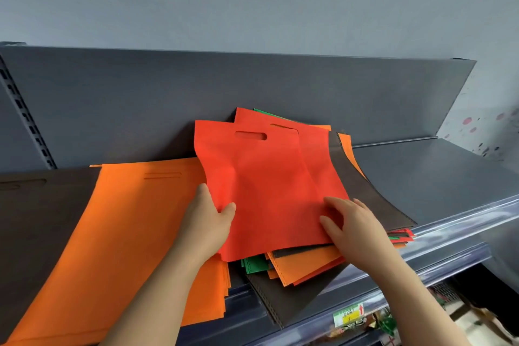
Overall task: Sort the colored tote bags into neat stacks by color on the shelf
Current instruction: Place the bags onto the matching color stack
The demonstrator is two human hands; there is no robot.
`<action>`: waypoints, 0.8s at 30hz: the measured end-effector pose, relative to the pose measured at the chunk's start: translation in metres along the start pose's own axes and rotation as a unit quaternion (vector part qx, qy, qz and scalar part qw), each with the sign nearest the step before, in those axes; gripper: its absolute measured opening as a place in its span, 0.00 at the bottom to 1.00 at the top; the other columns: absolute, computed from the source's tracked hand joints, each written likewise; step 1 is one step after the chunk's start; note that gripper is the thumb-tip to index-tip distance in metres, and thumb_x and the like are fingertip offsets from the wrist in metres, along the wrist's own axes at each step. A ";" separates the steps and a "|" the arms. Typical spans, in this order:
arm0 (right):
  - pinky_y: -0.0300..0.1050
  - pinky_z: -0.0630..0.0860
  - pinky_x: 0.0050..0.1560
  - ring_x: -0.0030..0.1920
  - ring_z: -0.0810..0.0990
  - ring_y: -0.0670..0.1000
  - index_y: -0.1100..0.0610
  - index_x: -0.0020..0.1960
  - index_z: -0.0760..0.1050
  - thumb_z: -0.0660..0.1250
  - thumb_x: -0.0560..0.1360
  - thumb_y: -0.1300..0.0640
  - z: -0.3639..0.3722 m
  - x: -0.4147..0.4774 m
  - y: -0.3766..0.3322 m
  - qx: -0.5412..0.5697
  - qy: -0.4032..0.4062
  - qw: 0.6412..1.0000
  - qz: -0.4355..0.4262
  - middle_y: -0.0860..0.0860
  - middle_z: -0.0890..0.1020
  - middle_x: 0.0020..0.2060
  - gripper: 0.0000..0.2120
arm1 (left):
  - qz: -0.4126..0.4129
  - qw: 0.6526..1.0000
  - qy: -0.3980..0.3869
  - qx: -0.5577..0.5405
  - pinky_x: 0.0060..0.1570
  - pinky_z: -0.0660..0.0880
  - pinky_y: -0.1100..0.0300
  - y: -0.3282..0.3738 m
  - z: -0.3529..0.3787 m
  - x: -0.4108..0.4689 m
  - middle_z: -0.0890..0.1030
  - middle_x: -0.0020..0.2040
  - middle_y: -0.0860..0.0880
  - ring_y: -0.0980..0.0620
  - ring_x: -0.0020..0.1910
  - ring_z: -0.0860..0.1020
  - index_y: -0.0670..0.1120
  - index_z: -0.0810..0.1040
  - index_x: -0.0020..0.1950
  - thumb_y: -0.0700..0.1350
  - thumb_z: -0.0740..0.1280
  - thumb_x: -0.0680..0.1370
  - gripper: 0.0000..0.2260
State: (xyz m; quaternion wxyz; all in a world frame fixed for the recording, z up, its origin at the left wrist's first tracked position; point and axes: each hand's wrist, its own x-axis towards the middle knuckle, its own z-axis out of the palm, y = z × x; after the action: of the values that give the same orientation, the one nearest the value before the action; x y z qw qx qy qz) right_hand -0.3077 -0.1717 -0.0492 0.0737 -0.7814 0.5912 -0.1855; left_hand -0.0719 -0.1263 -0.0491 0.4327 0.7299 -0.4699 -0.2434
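head view: left hand [207, 222] pinches red bag [266, 177], fingers hidden beneath; right hand [356, 230] touches its corner, grip unclear.

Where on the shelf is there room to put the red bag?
Bare grey metal shelf lies right of the mixed pile of tote bags, between the grey back panel and the clear front rail. Left is crowded: orange bag stack, brown bag stack.

Red bag [269, 177] w/ cut-out handle lies rumpled atop mixed pile [295, 264]; orange stack [126, 233] left, brown stack [36, 219] beyond, on shelf [435, 171].
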 end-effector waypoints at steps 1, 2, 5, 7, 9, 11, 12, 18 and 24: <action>0.44 0.63 0.65 0.63 0.73 0.52 0.54 0.68 0.70 0.64 0.77 0.52 -0.001 0.000 -0.001 0.031 0.006 0.999 -0.004 0.50 0.78 0.61 0.20 | -0.001 1.000 0.005 0.006 0.46 0.70 0.58 0.000 -0.001 0.001 0.76 0.53 0.50 0.49 0.48 0.75 0.47 0.69 0.58 0.45 0.66 0.77 0.12; 0.44 0.65 0.64 0.63 0.73 0.52 0.54 0.68 0.70 0.65 0.76 0.51 -0.002 0.000 -0.001 0.039 0.007 0.999 0.006 0.51 0.77 0.61 0.22 | -0.003 1.000 0.010 0.009 0.46 0.70 0.58 -0.001 -0.002 0.001 0.76 0.52 0.50 0.49 0.48 0.75 0.47 0.69 0.58 0.44 0.66 0.77 0.12; 0.50 0.68 0.61 0.58 0.75 0.55 0.53 0.59 0.72 0.62 0.73 0.38 -0.001 0.007 0.008 -0.051 0.005 0.996 0.075 0.52 0.79 0.55 0.23 | -0.008 1.000 0.011 0.012 0.45 0.70 0.58 -0.003 -0.007 0.002 0.76 0.52 0.51 0.50 0.47 0.74 0.49 0.69 0.58 0.42 0.68 0.75 0.14; 0.51 0.68 0.59 0.55 0.76 0.55 0.54 0.54 0.70 0.59 0.72 0.35 -0.003 0.009 0.006 -0.073 -0.017 0.993 0.095 0.51 0.80 0.51 0.23 | -0.003 1.000 0.006 0.013 0.46 0.71 0.58 -0.005 -0.008 0.000 0.75 0.52 0.52 0.51 0.47 0.74 0.50 0.69 0.58 0.41 0.69 0.75 0.15; 0.50 0.66 0.62 0.57 0.75 0.55 0.56 0.63 0.69 0.62 0.74 0.40 -0.001 0.009 0.000 -0.043 -0.014 0.996 0.079 0.53 0.78 0.55 0.25 | 0.002 1.000 0.007 0.013 0.46 0.71 0.58 -0.005 -0.008 -0.002 0.75 0.52 0.52 0.51 0.47 0.74 0.50 0.69 0.59 0.42 0.70 0.74 0.17; 0.50 0.66 0.65 0.62 0.72 0.56 0.57 0.72 0.62 0.65 0.75 0.45 0.000 0.007 -0.007 0.012 -0.006 0.997 0.076 0.55 0.75 0.61 0.31 | 0.003 1.000 0.012 0.018 0.47 0.72 0.58 -0.005 -0.008 -0.003 0.75 0.51 0.52 0.50 0.48 0.74 0.49 0.69 0.59 0.43 0.70 0.75 0.16; 0.50 0.66 0.66 0.64 0.71 0.56 0.56 0.74 0.59 0.66 0.74 0.47 0.000 0.005 -0.010 0.038 -0.001 0.996 0.079 0.55 0.73 0.63 0.32 | 0.003 1.000 0.018 0.016 0.47 0.72 0.57 -0.005 -0.009 -0.002 0.76 0.52 0.52 0.50 0.48 0.75 0.49 0.70 0.59 0.42 0.70 0.75 0.15; 0.49 0.69 0.59 0.62 0.72 0.56 0.55 0.74 0.57 0.68 0.73 0.58 0.000 0.002 -0.024 0.114 0.039 0.990 0.073 0.53 0.75 0.63 0.33 | 0.016 0.998 0.066 -0.001 0.42 0.70 0.57 -0.011 -0.030 -0.007 0.78 0.48 0.52 0.50 0.46 0.77 0.50 0.74 0.54 0.43 0.72 0.73 0.13; 0.51 0.73 0.53 0.56 0.76 0.57 0.53 0.67 0.66 0.67 0.74 0.58 0.003 -0.003 -0.058 0.152 0.102 0.982 0.038 0.52 0.79 0.56 0.23 | 0.038 0.994 0.101 -0.010 0.43 0.74 0.56 -0.024 -0.066 -0.019 0.79 0.45 0.56 0.55 0.43 0.78 0.53 0.75 0.51 0.46 0.73 0.72 0.10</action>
State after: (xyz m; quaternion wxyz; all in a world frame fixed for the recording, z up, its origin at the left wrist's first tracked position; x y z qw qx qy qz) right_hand -0.2557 -0.1525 -0.0331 0.1380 -0.7154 0.5895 -0.3489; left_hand -0.0187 -0.0781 -0.0377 0.4938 0.7281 -0.4489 -0.1569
